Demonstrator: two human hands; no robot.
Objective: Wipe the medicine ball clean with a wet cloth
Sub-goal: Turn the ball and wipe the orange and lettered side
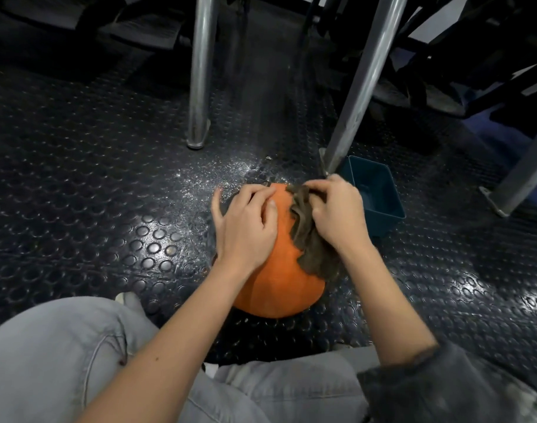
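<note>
We see the orange medicine ball (279, 279) on the studded floor (108, 178); L hand (245, 224) lies spread on its top, gripping nothing; R hand (337, 212), fingers curled, bunches the brown cloth (310, 239) against it.

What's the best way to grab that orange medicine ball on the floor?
Cup both palms low on opposite sides of the medicine ball, coming from above. It's round with no visible handle, so one hand would likely slip. The cloth covers its upper right.
</note>
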